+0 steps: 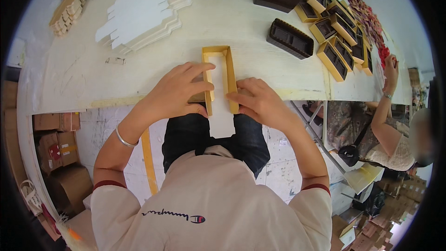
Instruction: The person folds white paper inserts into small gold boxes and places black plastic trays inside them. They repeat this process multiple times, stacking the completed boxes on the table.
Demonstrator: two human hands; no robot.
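In front of me at the table's near edge is a partly folded gold cardboard box [230, 72], its far end and two long walls standing up. Its white bottom panel reaches toward my lap, and the near end has no raised wall. My left hand [179, 87] grips the left wall, thumb outside and fingers bent over the top edge. Against the right wall my right hand [264, 101] is closed, with fingertips on the wall near its close end. Flat white carton blanks [141, 16] lie stacked at the far left.
Stacks of dark brown plastic trays [290, 38] stand right of centre. Beyond them are piled gold boxes with dark inserts [332, 60] and red ribbons [383, 52]. A gold bundle [68, 11] sits far left. Another person's hand [391, 72] is at the right. Cardboard cartons [60, 148] fill the space below left.
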